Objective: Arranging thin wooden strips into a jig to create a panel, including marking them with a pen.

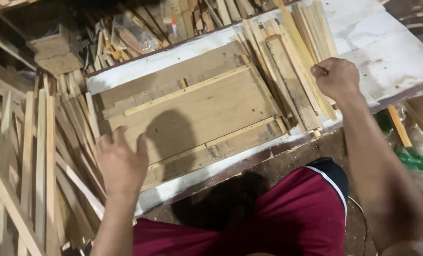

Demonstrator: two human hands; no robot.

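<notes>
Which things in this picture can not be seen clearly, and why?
- Head view: whatever the right hand pinches among the pale thin wooden slats is hidden by its closed fingers.
- The left hand covers part of the flat brown wooden board; contact unclear.
- The heap of wood offcuts is cut off by the top edge.
- The green plastic bag is cut off at the right edge.

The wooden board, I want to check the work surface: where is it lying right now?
In the head view the wooden board lies flat mid-frame on the white bench, between the left hand and the slat pile under the right hand.
</notes>
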